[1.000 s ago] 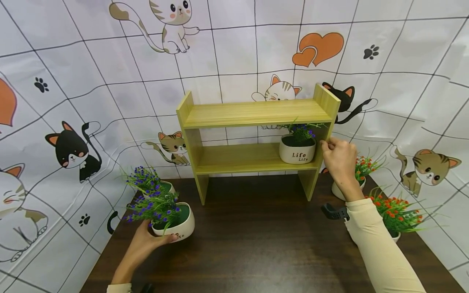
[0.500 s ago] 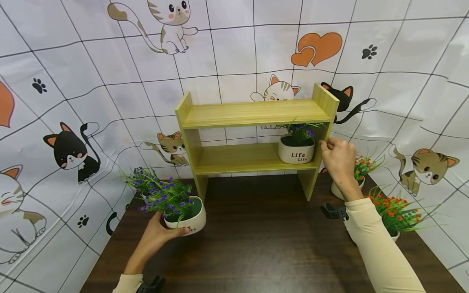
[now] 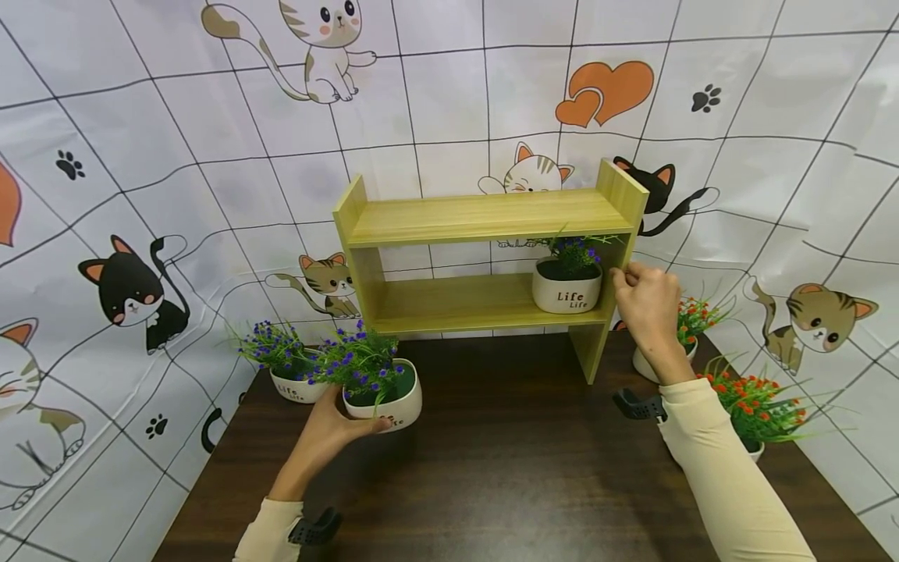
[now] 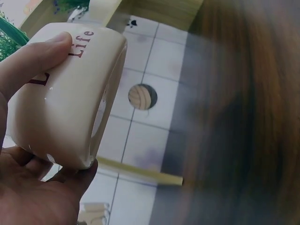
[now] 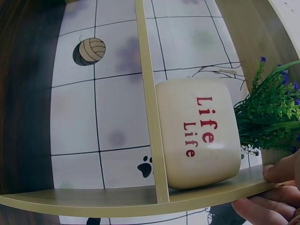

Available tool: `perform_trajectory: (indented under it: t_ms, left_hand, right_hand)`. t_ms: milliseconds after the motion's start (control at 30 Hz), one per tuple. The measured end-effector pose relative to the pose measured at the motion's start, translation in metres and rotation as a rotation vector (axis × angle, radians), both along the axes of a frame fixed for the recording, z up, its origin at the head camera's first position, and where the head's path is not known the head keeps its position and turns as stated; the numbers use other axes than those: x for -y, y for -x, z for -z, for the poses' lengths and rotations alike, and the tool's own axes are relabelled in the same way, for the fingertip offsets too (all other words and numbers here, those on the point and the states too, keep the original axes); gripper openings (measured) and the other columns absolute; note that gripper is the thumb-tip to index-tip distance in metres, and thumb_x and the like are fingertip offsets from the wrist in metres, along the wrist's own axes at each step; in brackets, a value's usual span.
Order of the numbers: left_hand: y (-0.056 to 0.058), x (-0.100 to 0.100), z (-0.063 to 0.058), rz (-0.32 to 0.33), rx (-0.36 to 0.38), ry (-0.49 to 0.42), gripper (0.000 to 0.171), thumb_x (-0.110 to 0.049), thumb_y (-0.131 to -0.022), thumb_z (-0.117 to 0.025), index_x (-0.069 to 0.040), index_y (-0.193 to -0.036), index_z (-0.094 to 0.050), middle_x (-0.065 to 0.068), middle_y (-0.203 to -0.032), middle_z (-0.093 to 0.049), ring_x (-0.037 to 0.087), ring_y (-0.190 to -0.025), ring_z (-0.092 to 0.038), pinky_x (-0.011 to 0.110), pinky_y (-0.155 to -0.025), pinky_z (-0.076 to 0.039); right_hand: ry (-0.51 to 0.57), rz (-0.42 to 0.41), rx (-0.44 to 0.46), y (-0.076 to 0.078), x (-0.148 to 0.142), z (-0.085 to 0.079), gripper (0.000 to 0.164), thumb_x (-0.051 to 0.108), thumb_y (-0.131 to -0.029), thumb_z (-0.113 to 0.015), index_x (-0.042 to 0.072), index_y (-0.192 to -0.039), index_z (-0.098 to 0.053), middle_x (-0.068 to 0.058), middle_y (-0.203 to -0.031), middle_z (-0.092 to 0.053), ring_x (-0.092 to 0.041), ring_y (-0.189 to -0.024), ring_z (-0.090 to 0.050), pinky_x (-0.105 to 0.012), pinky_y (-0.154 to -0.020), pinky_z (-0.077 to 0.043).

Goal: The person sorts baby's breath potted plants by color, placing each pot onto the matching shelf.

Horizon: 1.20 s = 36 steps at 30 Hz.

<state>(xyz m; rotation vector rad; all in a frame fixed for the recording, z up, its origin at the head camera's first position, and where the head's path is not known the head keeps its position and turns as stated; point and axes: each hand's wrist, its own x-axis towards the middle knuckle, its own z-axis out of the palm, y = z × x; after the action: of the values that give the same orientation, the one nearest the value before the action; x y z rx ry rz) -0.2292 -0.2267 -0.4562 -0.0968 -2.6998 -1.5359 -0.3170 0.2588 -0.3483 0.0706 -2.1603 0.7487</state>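
My left hand [image 3: 326, 437] grips a white oval pot of purple flowers [image 3: 399, 407] at the left, with the thumb over its "Life" lettering. In the left wrist view the held pot [image 4: 70, 103] is raised with its underside facing the dark table. My right hand [image 3: 648, 304] pinches the right side panel of a two-tier wooden shelf [image 3: 485, 217]. The thumb lies on the panel's inner face and the fingers outside it, as the right wrist view shows. Close by on the lower tier stands another "Life" flowerpot [image 5: 201, 133], also with purple flowers.
A second purple-flowered pot [image 3: 298, 389] stands on the dark wooden table [image 3: 492, 468] behind my left hand. Two orange-flowered plants, one nearer [image 3: 762, 410] and one farther [image 3: 691, 324], stand beside my right arm. Cat-printed wall covering [image 3: 449, 101] rises behind the shelf.
My left hand has carried the flowerpot right and towards the shelf, uncovering the pot behind it. My right hand keeps its hold on the shelf panel.
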Motion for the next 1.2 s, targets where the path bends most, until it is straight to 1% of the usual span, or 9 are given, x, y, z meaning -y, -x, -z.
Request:
perform_trajectory:
  t_ms: [67, 133, 400, 500, 600, 700, 933, 1100, 1200]
  left_hand:
    - [0.003, -0.005, -0.001, 0.008, -0.004, -0.006, 0.101, -0.04, -0.076, -0.098, -0.011, -0.157, -0.044, 0.016, -0.151, -0.058, 0.036, -0.139, -0.058, 0.06, -0.117, -0.045]
    - [0.005, -0.009, -0.003, 0.01, -0.005, 0.0, 0.102, -0.041, -0.075, -0.098, -0.01, -0.156, -0.045, 0.016, -0.149, -0.06, 0.035, -0.137, -0.06, 0.059, -0.115, -0.046]
    - [0.014, -0.025, -0.012, 0.008, 0.003, 0.036, 0.106, -0.049, -0.073, -0.098, -0.006, -0.155, -0.045, 0.018, -0.147, -0.06, 0.037, -0.136, -0.061, 0.06, -0.111, -0.05]
    - [0.017, -0.031, -0.015, 0.016, -0.005, 0.033, 0.105, -0.049, -0.073, -0.097, -0.005, -0.153, -0.046, 0.018, -0.145, -0.061, 0.037, -0.133, -0.062, 0.059, -0.109, -0.051]
    - [0.02, -0.038, -0.019, 0.031, -0.026, 0.024, 0.102, -0.048, -0.073, -0.097, -0.005, -0.151, -0.048, 0.018, -0.143, -0.063, 0.036, -0.13, -0.064, 0.058, -0.107, -0.052]
    - [0.022, -0.045, -0.022, 0.047, -0.041, 0.001, 0.099, -0.045, -0.072, -0.098, -0.006, -0.149, -0.051, 0.016, -0.139, -0.065, 0.034, -0.126, -0.066, 0.056, -0.106, -0.053]
    - [0.031, -0.061, -0.027, 0.091, -0.061, -0.064, 0.098, -0.04, -0.073, -0.099, -0.01, -0.152, -0.05, 0.013, -0.142, -0.065, 0.031, -0.128, -0.066, 0.055, -0.107, -0.053]
    - [0.035, -0.071, -0.034, 0.095, -0.071, -0.059, 0.099, -0.042, -0.071, -0.099, -0.01, -0.152, -0.05, 0.013, -0.14, -0.065, 0.031, -0.127, -0.066, 0.055, -0.107, -0.053]
    - [0.038, -0.076, -0.038, 0.105, -0.07, -0.07, 0.099, -0.041, -0.071, -0.099, -0.01, -0.151, -0.05, 0.013, -0.14, -0.065, 0.032, -0.126, -0.066, 0.056, -0.106, -0.054]
  right_hand:
    - [0.003, -0.005, -0.004, 0.0, 0.0, 0.0, 0.022, 0.008, -0.1, -0.07, -0.011, -0.096, -0.082, -0.025, -0.067, -0.074, 0.012, -0.04, -0.041, -0.007, -0.044, -0.027]
    - [0.009, -0.012, -0.009, 0.0, 0.0, 0.0, 0.023, 0.009, -0.1, -0.07, -0.011, -0.094, -0.081, -0.025, -0.064, -0.072, 0.02, -0.04, -0.032, -0.008, -0.042, -0.026]
    - [0.012, -0.011, -0.008, -0.001, 0.0, -0.001, 0.024, 0.009, -0.101, -0.07, -0.011, -0.092, -0.081, -0.025, -0.063, -0.072, 0.02, -0.04, -0.031, -0.01, -0.042, -0.027]
    - [0.009, -0.008, -0.005, 0.0, 0.0, -0.001, 0.023, 0.007, -0.1, -0.07, -0.011, -0.094, -0.081, -0.025, -0.065, -0.073, 0.012, -0.041, -0.039, -0.009, -0.042, -0.028]
    - [0.005, -0.007, -0.006, -0.001, 0.0, -0.001, 0.022, 0.006, -0.1, -0.069, -0.012, -0.097, -0.081, -0.026, -0.069, -0.074, -0.011, -0.04, -0.057, -0.007, -0.044, -0.028]
    - [0.001, -0.007, -0.003, -0.001, 0.0, 0.0, 0.021, 0.005, -0.1, -0.069, -0.013, -0.099, -0.081, -0.026, -0.071, -0.075, -0.031, -0.047, -0.066, -0.006, -0.044, -0.029]
    - [0.0, 0.003, -0.004, 0.001, 0.0, 0.001, 0.02, 0.005, -0.099, -0.071, -0.012, -0.096, -0.081, -0.026, -0.07, -0.075, -0.014, -0.044, -0.058, -0.008, -0.043, -0.029]
    - [0.003, -0.003, -0.002, 0.0, 0.001, 0.0, 0.02, 0.004, -0.099, -0.07, -0.013, -0.097, -0.081, -0.027, -0.072, -0.075, -0.037, -0.05, -0.068, -0.007, -0.044, -0.029]
    - [0.006, -0.005, -0.003, -0.001, 0.002, 0.0, 0.02, 0.004, -0.099, -0.07, -0.013, -0.098, -0.081, -0.027, -0.073, -0.075, -0.041, -0.053, -0.07, -0.006, -0.045, -0.029]
